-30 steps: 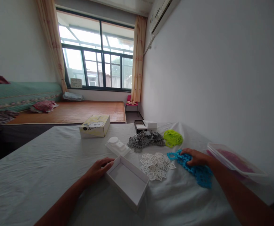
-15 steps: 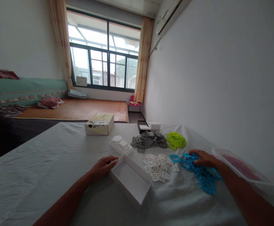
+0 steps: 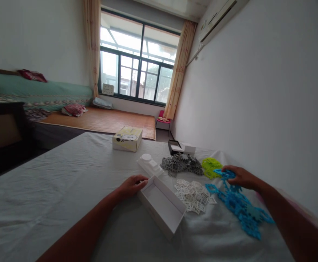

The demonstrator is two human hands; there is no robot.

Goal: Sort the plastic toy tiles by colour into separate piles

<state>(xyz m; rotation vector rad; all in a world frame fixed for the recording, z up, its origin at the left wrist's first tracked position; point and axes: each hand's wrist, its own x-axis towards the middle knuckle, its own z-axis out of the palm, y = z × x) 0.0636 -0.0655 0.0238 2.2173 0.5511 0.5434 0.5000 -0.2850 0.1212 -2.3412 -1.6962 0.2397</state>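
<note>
My left hand (image 3: pixel 133 185) grips the far left corner of an open white box (image 3: pixel 161 205), whose inside shows bare. Over a heap of blue lattice-like plastic pieces (image 3: pixel 241 207), my right hand (image 3: pixel 237 177) is closed on several of the blue pieces (image 3: pixel 226 174), which hang from its fingers above the cloth. White square lattice pieces (image 3: pixel 194 194) lie spread just right of the box. Behind them is a pile of dark grey pieces (image 3: pixel 181 163), and lime-green pieces (image 3: pixel 211 167) lie beside that pile, close to the right hand.
A white moulded tray (image 3: pixel 149 164) lies beyond the box. Farther back stand a yellow-and-white carton (image 3: pixel 127 139) and a small black box (image 3: pixel 174 147). A plastic container, mostly hidden and blurred, is behind my right forearm. A wall bounds the right side.
My right hand has lifted a clump of blue pieces off the heap. The view has turned so that everything appears shifted right. My left hand keeps hold of the box.
</note>
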